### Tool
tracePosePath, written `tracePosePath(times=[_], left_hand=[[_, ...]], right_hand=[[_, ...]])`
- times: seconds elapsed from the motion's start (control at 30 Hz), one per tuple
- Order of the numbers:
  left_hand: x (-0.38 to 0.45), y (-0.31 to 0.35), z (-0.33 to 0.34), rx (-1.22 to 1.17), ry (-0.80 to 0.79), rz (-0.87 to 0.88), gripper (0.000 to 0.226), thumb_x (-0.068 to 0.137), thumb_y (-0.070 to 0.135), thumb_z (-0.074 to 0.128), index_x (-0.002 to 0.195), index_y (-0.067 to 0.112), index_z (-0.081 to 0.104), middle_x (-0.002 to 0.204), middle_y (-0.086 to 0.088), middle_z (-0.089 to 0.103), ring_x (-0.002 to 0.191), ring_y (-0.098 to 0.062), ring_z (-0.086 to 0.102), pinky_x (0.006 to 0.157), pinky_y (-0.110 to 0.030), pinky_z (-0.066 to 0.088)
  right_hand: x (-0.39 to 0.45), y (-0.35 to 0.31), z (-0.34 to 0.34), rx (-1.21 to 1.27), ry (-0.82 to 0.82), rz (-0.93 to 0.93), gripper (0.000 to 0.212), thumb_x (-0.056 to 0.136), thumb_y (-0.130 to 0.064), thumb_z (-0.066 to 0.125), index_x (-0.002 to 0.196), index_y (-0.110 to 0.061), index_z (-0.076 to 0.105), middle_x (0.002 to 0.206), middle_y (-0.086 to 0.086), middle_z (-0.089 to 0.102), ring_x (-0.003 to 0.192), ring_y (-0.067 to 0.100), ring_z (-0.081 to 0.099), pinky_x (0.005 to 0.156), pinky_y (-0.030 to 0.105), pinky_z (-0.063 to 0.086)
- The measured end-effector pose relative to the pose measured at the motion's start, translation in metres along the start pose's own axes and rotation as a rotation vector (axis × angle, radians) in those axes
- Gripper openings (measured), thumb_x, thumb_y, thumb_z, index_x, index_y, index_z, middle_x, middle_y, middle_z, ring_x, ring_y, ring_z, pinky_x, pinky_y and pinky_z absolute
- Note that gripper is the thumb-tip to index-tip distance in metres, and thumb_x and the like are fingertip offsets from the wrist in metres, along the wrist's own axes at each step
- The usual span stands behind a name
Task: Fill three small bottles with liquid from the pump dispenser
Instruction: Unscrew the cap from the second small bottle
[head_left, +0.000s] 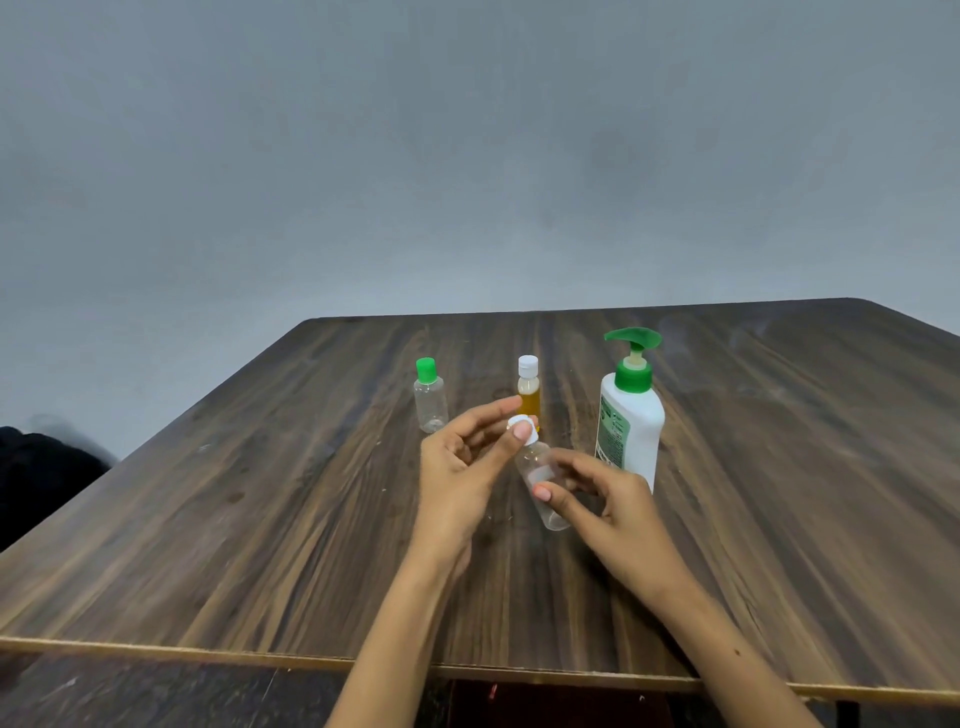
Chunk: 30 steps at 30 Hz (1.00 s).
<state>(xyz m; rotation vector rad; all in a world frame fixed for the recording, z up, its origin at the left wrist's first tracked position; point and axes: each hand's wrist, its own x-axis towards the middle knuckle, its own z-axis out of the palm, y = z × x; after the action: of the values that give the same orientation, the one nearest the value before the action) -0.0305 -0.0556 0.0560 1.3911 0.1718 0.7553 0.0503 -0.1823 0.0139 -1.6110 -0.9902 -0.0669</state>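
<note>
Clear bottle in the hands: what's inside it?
The clear bottle looks empty: the table grain shows through its wall, with no coloured liquid. The right hand covers part of its body, and the left hand pinches its white cap.

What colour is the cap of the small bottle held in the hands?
White cap, seen best in the head view.

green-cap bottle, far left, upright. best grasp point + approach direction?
Pinch the green-cap bottle across its clear round body just below the shoulder, coming from its left side: it stands upright and apart there, while both hands hold the white-cap bottle to its right.
</note>
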Motion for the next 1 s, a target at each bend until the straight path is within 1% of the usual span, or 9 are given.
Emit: tracePosePath(times=[0.1, 0.2, 0.3, 0.37, 0.47, 0.57, 0.73, 0.9, 1.0], left_hand=[[0.001, 0.001, 0.002, -0.054, 0.152, 0.028, 0.029, 0.069, 0.008, 0.080, 0.098, 0.008, 0.074, 0.084, -0.002, 0.076, 0.081, -0.008, 0.071, 0.070, -0.015, 0.054], [0.009, 0.000, -0.009, -0.006, 0.235, 0.078, 0.039, 0.059, 0.020, 0.085, 0.095, 0.010, 0.075, 0.082, 0.003, 0.076, 0.080, -0.005, 0.070, 0.070, -0.015, 0.053], [0.021, -0.012, -0.035, 0.422, 0.247, 0.184, 0.034, 0.058, 0.025, 0.091, 0.085, 0.016, 0.073, 0.078, 0.007, 0.073, 0.078, 0.000, 0.068, 0.070, -0.009, 0.050], [0.031, -0.020, -0.055, 0.664, 0.188, 0.180, 0.031, 0.056, 0.023, 0.093, 0.077, 0.016, 0.071, 0.076, 0.010, 0.071, 0.075, 0.000, 0.066, 0.067, -0.007, 0.047], [0.046, -0.027, -0.078, 0.819, 0.008, 0.107, 0.032, 0.051, 0.018, 0.094, 0.071, 0.010, 0.070, 0.075, 0.004, 0.070, 0.068, -0.007, 0.064, 0.062, -0.010, 0.047], [0.055, -0.027, -0.086, 0.975, -0.138, 0.133, 0.030, 0.050, 0.020, 0.094, 0.072, 0.013, 0.074, 0.075, 0.005, 0.064, 0.064, -0.004, 0.056, 0.061, -0.007, 0.040], [0.049, -0.033, -0.089, 0.964, -0.281, 0.120, 0.027, 0.057, 0.021, 0.092, 0.080, 0.015, 0.079, 0.080, 0.008, 0.066, 0.078, 0.006, 0.058, 0.064, -0.007, 0.040], [0.045, -0.036, -0.097, 0.977, -0.282, 0.082, 0.040, 0.057, 0.034, 0.091, 0.094, 0.027, 0.078, 0.091, 0.012, 0.069, 0.088, 0.003, 0.059, 0.071, -0.006, 0.040], [0.036, -0.030, -0.094, 0.889, -0.198, 0.132, 0.040, 0.062, 0.047, 0.084, 0.098, 0.034, 0.076, 0.097, 0.016, 0.070, 0.094, 0.000, 0.062, 0.081, -0.014, 0.043]], right_hand=[[-0.002, 0.001, -0.001, -0.035, -0.005, -0.008, 0.033, 0.078, -0.037, 0.071, 0.109, -0.026, 0.065, 0.099, -0.022, 0.068, 0.095, 0.000, 0.063, 0.083, 0.017, 0.049], [-0.003, 0.000, -0.002, -0.048, -0.001, -0.014, 0.033, 0.073, -0.033, 0.075, 0.104, -0.026, 0.065, 0.101, -0.026, 0.065, 0.097, -0.004, 0.062, 0.083, 0.013, 0.048], [-0.003, 0.000, -0.003, -0.036, 0.013, -0.011, 0.033, 0.072, -0.025, 0.080, 0.101, -0.026, 0.064, 0.102, -0.025, 0.066, 0.097, -0.003, 0.062, 0.083, 0.012, 0.047], [-0.003, 0.000, -0.003, -0.044, 0.013, -0.012, 0.033, 0.071, -0.023, 0.080, 0.100, -0.026, 0.064, 0.102, -0.025, 0.065, 0.097, -0.004, 0.062, 0.083, 0.011, 0.046], [-0.003, -0.001, -0.002, -0.052, 0.010, -0.012, 0.032, 0.072, -0.022, 0.080, 0.099, -0.028, 0.064, 0.102, -0.028, 0.064, 0.096, -0.005, 0.061, 0.082, 0.010, 0.045], [-0.002, 0.000, -0.002, -0.049, 0.008, -0.009, 0.031, 0.072, -0.020, 0.080, 0.099, -0.026, 0.065, 0.100, -0.027, 0.065, 0.096, -0.004, 0.062, 0.082, 0.010, 0.046], [-0.002, 0.000, -0.002, -0.066, 0.005, -0.010, 0.032, 0.072, -0.023, 0.080, 0.100, -0.027, 0.065, 0.101, -0.027, 0.065, 0.096, -0.004, 0.062, 0.083, 0.010, 0.046], [-0.002, 0.001, -0.002, -0.073, 0.007, -0.007, 0.032, 0.071, -0.023, 0.081, 0.100, -0.024, 0.066, 0.097, -0.023, 0.067, 0.096, -0.004, 0.062, 0.083, 0.012, 0.047], [-0.002, 0.002, -0.002, -0.057, 0.011, -0.003, 0.032, 0.071, -0.025, 0.080, 0.100, -0.024, 0.066, 0.098, -0.024, 0.067, 0.095, -0.004, 0.062, 0.083, 0.012, 0.047]])
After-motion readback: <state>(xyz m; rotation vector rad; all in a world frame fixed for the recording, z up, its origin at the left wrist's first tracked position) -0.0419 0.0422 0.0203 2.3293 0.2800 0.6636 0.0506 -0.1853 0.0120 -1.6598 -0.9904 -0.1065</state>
